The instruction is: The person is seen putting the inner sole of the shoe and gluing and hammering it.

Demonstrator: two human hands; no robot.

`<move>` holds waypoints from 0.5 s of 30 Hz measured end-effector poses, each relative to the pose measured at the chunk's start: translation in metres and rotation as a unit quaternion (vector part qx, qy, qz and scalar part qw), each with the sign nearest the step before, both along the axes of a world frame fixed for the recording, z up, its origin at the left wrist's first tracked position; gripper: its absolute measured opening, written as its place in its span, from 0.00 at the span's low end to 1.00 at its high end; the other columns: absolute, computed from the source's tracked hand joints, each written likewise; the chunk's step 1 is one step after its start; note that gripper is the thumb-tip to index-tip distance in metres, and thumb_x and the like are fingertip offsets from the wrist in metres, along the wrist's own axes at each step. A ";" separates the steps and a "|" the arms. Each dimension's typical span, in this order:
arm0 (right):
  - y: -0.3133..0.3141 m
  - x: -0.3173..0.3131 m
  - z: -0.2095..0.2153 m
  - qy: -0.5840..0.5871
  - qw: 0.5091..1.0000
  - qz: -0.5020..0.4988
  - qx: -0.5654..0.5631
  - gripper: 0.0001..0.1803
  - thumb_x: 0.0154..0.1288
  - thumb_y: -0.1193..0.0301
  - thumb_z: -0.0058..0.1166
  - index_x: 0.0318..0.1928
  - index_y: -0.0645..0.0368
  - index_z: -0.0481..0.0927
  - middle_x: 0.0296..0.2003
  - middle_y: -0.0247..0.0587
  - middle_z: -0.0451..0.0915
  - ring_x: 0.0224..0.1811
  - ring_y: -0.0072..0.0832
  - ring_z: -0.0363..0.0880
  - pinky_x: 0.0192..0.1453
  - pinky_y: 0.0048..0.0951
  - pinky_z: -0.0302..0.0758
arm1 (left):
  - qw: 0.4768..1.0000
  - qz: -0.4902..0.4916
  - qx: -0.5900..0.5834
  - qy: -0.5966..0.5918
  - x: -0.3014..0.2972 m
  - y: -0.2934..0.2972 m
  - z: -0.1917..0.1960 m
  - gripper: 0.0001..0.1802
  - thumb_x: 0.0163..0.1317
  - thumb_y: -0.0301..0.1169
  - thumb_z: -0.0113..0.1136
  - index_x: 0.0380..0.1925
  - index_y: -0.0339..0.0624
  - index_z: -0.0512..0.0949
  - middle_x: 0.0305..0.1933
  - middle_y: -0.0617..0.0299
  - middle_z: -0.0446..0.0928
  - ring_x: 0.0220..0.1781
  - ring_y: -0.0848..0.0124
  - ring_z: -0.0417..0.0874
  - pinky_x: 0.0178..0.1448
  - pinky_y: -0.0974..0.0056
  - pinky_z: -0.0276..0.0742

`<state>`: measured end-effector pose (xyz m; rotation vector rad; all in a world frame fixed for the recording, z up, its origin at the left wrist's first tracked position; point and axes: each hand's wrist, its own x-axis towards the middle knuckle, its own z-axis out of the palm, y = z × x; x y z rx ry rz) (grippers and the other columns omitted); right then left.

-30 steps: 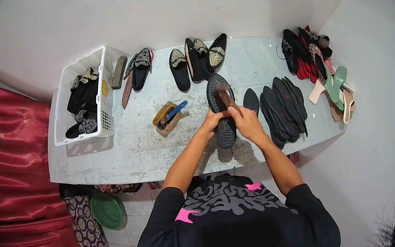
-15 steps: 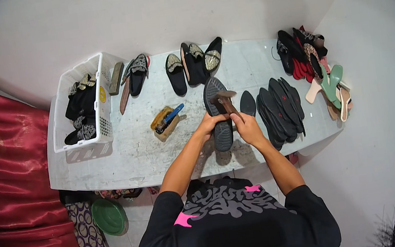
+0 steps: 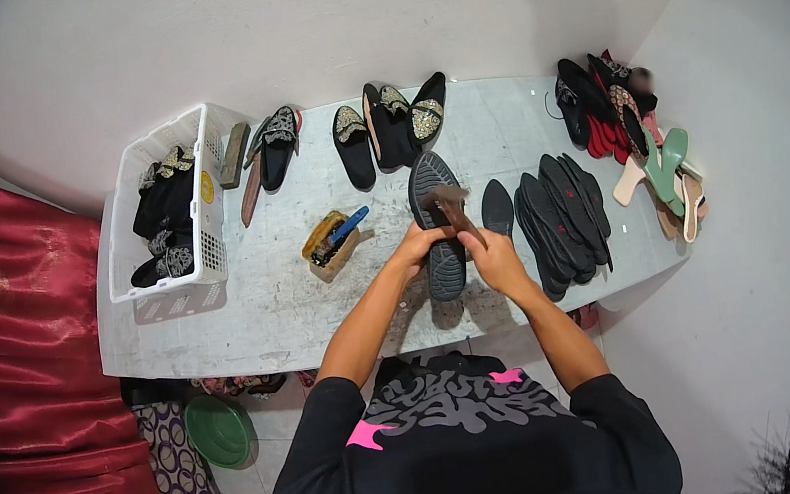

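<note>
A black shoe is held with its ridged sole facing up near the middle of the table. My left hand grips it around the waist of the sole. In my right hand is a hammer with a brown handle; its head is smeared by motion over the upper half of the sole. Whether the head touches the sole I cannot tell. Just right of the shoe lies a single black sole, beside a fanned stack of black soles.
On the left stand a white plastic basket of embellished black shoes and a yellowish cut-open container with a blue-handled tool. Several black loafers line the back. Shoes and green-and-beige heeled soles crowd the right end.
The hammer's head has shifted slightly and is now blurred. Both hands keep their grips, and the shoe stays in nearly the same place.
</note>
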<state>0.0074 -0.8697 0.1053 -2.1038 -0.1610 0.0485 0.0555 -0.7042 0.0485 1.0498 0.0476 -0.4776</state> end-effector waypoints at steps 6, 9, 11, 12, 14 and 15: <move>-0.001 -0.003 0.050 0.035 0.984 0.014 0.174 0.23 0.70 0.55 0.50 0.31 0.65 0.77 0.15 0.32 0.70 0.17 0.18 0.68 0.21 0.26 0.62 | 1.000 0.002 0.013 0.008 -0.002 0.000 0.002 0.21 0.51 0.28 0.68 0.46 0.39 0.75 0.41 0.60 0.79 0.41 0.69 0.81 0.47 0.63 0.79; -0.007 -0.012 0.059 -0.015 0.953 0.062 0.297 0.19 0.72 0.58 0.48 0.44 0.65 0.76 0.17 0.26 0.68 0.18 0.12 0.61 0.21 0.19 0.59 | 0.999 -0.006 0.033 0.015 0.001 0.000 0.004 0.20 0.51 0.28 0.68 0.45 0.40 0.75 0.38 0.63 0.79 0.38 0.71 0.81 0.45 0.64 0.79; -0.008 -0.016 0.036 -0.053 0.951 0.052 0.299 0.22 0.72 0.53 0.45 0.40 0.64 0.73 0.16 0.29 0.68 0.16 0.14 0.63 0.19 0.20 0.59 | 1.000 -0.009 0.026 0.008 0.001 -0.003 0.003 0.20 0.51 0.28 0.68 0.45 0.40 0.75 0.39 0.62 0.79 0.39 0.70 0.81 0.45 0.64 0.79; -0.005 -0.016 0.025 -0.082 0.963 0.033 0.253 0.26 0.71 0.48 0.42 0.34 0.62 0.71 0.15 0.32 0.68 0.14 0.17 0.64 0.17 0.22 0.58 | 1.000 -0.007 0.020 0.000 0.002 -0.004 0.003 0.20 0.52 0.27 0.67 0.46 0.39 0.75 0.40 0.62 0.79 0.39 0.70 0.81 0.46 0.64 0.79; -0.007 -0.009 0.008 -0.094 0.995 0.029 0.002 0.23 0.71 0.56 0.46 0.37 0.68 0.75 0.16 0.43 0.70 0.17 0.23 0.68 0.23 0.31 0.63 | 1.000 -0.014 -0.001 0.011 0.000 0.000 0.003 0.20 0.52 0.27 0.66 0.46 0.39 0.75 0.40 0.61 0.79 0.40 0.69 0.82 0.46 0.64 0.79; -0.011 -0.010 0.000 -0.058 0.998 0.028 0.009 0.21 0.70 0.58 0.47 0.35 0.68 0.75 0.16 0.44 0.70 0.18 0.24 0.68 0.24 0.32 0.64 | 0.999 -0.021 -0.022 0.022 -0.002 0.001 0.002 0.20 0.52 0.26 0.66 0.46 0.38 0.75 0.41 0.59 0.79 0.40 0.68 0.82 0.47 0.64 0.79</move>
